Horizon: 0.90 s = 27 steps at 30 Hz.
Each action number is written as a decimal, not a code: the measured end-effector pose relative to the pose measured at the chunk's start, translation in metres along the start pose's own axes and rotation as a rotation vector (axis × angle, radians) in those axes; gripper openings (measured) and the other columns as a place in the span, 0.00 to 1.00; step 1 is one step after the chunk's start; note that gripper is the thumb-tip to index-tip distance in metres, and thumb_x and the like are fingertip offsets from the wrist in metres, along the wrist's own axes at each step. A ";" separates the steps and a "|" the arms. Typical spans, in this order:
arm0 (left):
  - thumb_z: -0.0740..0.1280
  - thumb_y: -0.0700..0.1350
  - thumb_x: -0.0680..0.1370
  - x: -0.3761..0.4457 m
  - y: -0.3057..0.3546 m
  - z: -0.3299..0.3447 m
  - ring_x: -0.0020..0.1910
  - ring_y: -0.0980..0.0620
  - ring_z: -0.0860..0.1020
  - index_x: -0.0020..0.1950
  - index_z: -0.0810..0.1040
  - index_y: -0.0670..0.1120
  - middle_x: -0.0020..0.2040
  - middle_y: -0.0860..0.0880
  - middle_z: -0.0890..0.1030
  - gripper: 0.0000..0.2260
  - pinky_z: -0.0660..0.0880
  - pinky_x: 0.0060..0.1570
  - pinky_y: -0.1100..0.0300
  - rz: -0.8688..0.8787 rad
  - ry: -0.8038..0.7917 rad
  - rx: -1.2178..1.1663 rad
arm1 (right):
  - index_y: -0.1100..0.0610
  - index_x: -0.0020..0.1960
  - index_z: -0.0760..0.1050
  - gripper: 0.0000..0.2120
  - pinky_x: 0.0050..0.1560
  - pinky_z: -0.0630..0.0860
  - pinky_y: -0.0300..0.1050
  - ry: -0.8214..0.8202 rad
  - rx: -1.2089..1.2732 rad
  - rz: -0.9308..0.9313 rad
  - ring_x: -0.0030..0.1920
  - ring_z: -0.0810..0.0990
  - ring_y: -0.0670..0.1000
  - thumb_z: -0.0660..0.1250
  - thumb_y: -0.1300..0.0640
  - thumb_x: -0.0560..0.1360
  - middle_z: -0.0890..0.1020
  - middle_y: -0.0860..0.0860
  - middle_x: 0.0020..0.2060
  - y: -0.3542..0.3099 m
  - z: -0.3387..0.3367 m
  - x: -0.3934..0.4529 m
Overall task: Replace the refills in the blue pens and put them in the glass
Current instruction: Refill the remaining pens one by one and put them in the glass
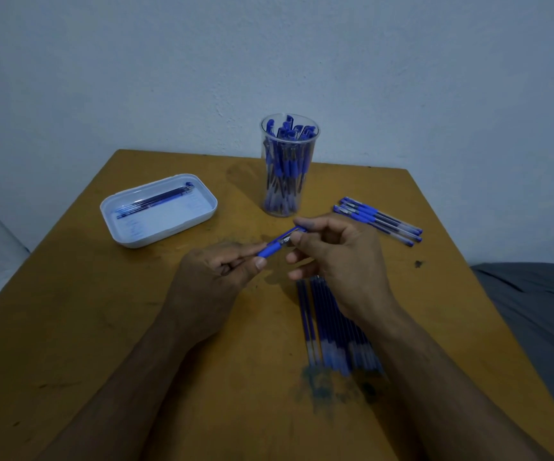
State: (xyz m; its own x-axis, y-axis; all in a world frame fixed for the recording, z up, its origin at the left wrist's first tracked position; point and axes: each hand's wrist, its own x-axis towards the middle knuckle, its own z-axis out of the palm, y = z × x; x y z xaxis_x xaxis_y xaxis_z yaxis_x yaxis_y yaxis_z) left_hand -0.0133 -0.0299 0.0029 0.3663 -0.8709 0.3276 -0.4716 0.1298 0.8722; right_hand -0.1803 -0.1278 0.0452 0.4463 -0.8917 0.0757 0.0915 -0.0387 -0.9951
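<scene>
Refills (330,331) partly under right forearm, near ends blurred

Wood table (102,327) w/ pale wall (136,78) behind

The flat wooden table (109,327) is mustard yellow, smudged with dark blue ink stains near its front. The clear plastic glass (289,168) shows blue capped pens inside. The shallow rectangular plastic tray (169,232) is white. The thin loose refills (330,331) are dark blue with paler, translucent ends.

Blue pen (277,243) held tilted (mid-air), glass (288,168) upright, full of pens
</scene>
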 end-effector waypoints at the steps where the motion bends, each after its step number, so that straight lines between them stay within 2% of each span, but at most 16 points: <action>1: 0.72 0.44 0.77 0.000 0.000 0.000 0.38 0.56 0.78 0.60 0.85 0.53 0.41 0.55 0.83 0.12 0.75 0.39 0.63 0.004 -0.004 0.006 | 0.65 0.55 0.80 0.07 0.31 0.82 0.49 -0.003 0.011 0.004 0.38 0.85 0.57 0.70 0.69 0.77 0.84 0.63 0.40 0.001 0.000 -0.001; 4: 0.71 0.45 0.77 -0.001 0.001 0.000 0.39 0.58 0.79 0.59 0.84 0.54 0.44 0.57 0.84 0.12 0.73 0.40 0.69 0.020 -0.021 -0.006 | 0.65 0.56 0.78 0.07 0.34 0.84 0.52 -0.017 0.039 0.012 0.40 0.87 0.60 0.69 0.69 0.78 0.85 0.63 0.40 0.002 0.003 -0.004; 11: 0.71 0.45 0.78 -0.003 0.000 -0.003 0.38 0.57 0.79 0.60 0.84 0.52 0.41 0.61 0.83 0.12 0.72 0.38 0.70 0.022 -0.030 0.020 | 0.66 0.57 0.75 0.07 0.36 0.85 0.53 -0.046 0.059 0.045 0.41 0.88 0.61 0.67 0.69 0.79 0.85 0.64 0.38 0.000 0.009 -0.009; 17: 0.71 0.47 0.78 -0.004 0.002 0.003 0.39 0.53 0.81 0.61 0.84 0.51 0.42 0.56 0.84 0.12 0.76 0.38 0.64 0.011 -0.032 -0.003 | 0.59 0.56 0.73 0.10 0.39 0.84 0.59 0.013 -0.029 0.027 0.41 0.88 0.58 0.72 0.64 0.78 0.86 0.60 0.39 0.001 0.014 -0.013; 21: 0.68 0.51 0.81 -0.007 0.009 0.003 0.54 0.57 0.82 0.68 0.80 0.50 0.56 0.56 0.84 0.16 0.79 0.52 0.61 0.007 -0.051 -0.031 | 0.53 0.54 0.74 0.07 0.33 0.84 0.53 0.120 -0.178 -0.113 0.40 0.87 0.53 0.70 0.61 0.79 0.84 0.57 0.39 -0.014 0.011 -0.017; 23: 0.67 0.49 0.81 -0.009 0.012 -0.001 0.59 0.60 0.80 0.70 0.78 0.51 0.60 0.56 0.83 0.17 0.78 0.57 0.62 -0.005 -0.051 -0.014 | 0.49 0.54 0.74 0.07 0.32 0.84 0.49 0.188 -0.277 -0.221 0.40 0.86 0.51 0.70 0.59 0.80 0.83 0.55 0.40 -0.025 0.009 -0.015; 25: 0.67 0.48 0.81 -0.006 0.014 -0.003 0.61 0.63 0.78 0.71 0.76 0.52 0.62 0.56 0.81 0.18 0.76 0.59 0.65 0.040 -0.053 0.133 | 0.47 0.55 0.74 0.07 0.35 0.84 0.52 0.239 -0.404 -0.337 0.40 0.86 0.49 0.70 0.56 0.80 0.83 0.49 0.39 -0.040 0.007 -0.010; 27: 0.66 0.51 0.80 -0.001 0.015 -0.003 0.62 0.62 0.75 0.72 0.75 0.51 0.63 0.56 0.79 0.20 0.74 0.61 0.63 0.083 -0.082 0.370 | 0.47 0.56 0.74 0.08 0.36 0.84 0.52 0.255 -0.494 -0.432 0.40 0.84 0.46 0.70 0.56 0.80 0.83 0.45 0.38 -0.061 0.009 -0.005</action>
State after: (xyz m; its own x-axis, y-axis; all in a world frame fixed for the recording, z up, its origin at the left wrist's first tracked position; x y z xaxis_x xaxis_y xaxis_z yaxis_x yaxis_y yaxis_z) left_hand -0.0187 -0.0255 0.0163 0.2561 -0.9016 0.3485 -0.7599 0.0351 0.6491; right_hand -0.1804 -0.1170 0.1056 0.2328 -0.8260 0.5134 -0.2289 -0.5596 -0.7965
